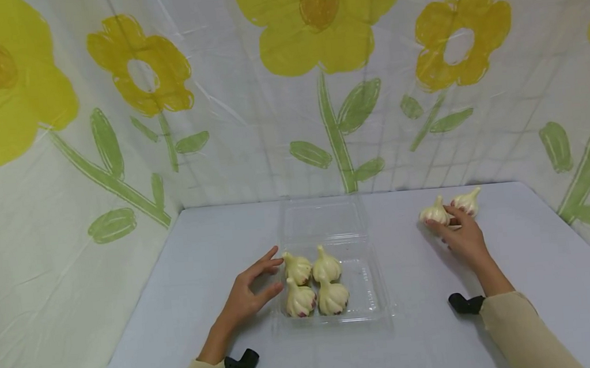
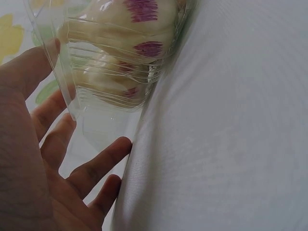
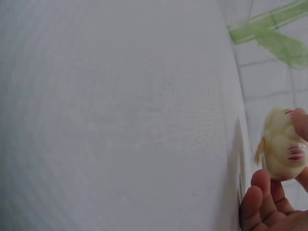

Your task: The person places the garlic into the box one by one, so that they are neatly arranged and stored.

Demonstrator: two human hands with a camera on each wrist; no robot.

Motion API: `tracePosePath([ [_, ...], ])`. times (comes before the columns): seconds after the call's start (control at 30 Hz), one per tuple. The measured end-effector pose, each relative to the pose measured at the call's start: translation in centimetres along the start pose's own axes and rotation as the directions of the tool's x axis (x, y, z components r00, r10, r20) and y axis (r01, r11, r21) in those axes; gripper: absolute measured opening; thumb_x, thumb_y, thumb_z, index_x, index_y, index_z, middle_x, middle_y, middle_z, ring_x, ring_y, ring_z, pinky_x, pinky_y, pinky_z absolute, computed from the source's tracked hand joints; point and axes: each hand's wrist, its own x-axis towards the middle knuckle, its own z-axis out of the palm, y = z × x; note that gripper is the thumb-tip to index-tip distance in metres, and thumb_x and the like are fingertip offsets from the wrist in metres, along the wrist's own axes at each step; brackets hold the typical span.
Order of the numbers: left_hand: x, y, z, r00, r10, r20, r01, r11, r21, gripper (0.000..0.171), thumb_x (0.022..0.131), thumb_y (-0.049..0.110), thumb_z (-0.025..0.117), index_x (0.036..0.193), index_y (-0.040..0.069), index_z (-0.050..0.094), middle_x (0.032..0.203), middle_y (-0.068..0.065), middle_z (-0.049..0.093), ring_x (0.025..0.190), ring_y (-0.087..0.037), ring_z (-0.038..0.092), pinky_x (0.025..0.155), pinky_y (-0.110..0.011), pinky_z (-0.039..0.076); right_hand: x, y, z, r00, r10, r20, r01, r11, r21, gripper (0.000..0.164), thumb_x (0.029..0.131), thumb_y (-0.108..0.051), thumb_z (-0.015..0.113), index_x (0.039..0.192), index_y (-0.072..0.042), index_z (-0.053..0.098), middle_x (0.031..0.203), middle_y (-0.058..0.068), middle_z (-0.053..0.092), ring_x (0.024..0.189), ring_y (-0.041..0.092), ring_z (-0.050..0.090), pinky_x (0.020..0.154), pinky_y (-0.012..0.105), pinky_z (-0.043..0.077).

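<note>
At the table [image 1: 417, 278], held garlic [image 1: 433, 212] points upward, axis nearly upright.

Place: screened-off nook, kind of room unclear
Curtain [image 1: 251, 153]: flower-printed, hangs far, left and right
Desk [image 1: 416, 336]: plain pale top
</note>
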Motion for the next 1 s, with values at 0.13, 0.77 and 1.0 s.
tracePosePath([
  [0.13, 0.0, 0.0, 0.0, 1.0, -0.005, -0.001, 0.005, 1.0, 0.001, 0.046, 0.093, 0.014, 0.075, 0.138, 0.014, 0.064, 0.161, -0.009, 0.044, 0.118, -0.026, 0.067, 0.11, -0.039, 0.045, -0.4, -0.3, 0.2, 1.0, -0.018, -0.007, 0.018, 1.0, 0.0, 0.075, 0.098, -0.049, 0.063, 0.155, -0.007, 0.04, 0.134, 0.03, 0.053, 0.076, 0.001, 0.056, 0.061, 0.023, 0.052],
  [0.77, 0.0, 0.1, -0.1, 1.0, -0.017, 0.003, 0.017, 1.0, 0.005, 0.046, 0.093, 0.016, 0.075, 0.138, 0.015, 0.064, 0.162, -0.004, 0.043, 0.118, -0.025, 0.067, 0.112, -0.035, 0.042, -2.4, -1.9, 2.1, 0.999, -0.037, 0.02, 0.034, 0.994, 0.106, 0.076, 0.097, -0.047, 0.067, 0.158, -0.012, 0.037, 0.132, 0.018, 0.053, 0.077, -0.005, 0.057, 0.062, 0.024, 0.051],
  [1.0, 0.0, 0.3, -0.1, 1.0, -0.027, 0.011, 0.027, 1.0, -0.004, 0.047, 0.093, 0.015, 0.074, 0.139, 0.018, 0.063, 0.162, -0.003, 0.042, 0.119, -0.024, 0.067, 0.113, -0.034, 0.042, -2.9, -2.8, 3.0, 0.995, -0.09, 0.042, 0.085, 0.99, 0.112, 0.074, 0.097, -0.041, 0.069, 0.157, -0.009, 0.039, 0.13, 0.017, 0.055, 0.082, -0.004, 0.056, 0.065, 0.021, 0.05],
])
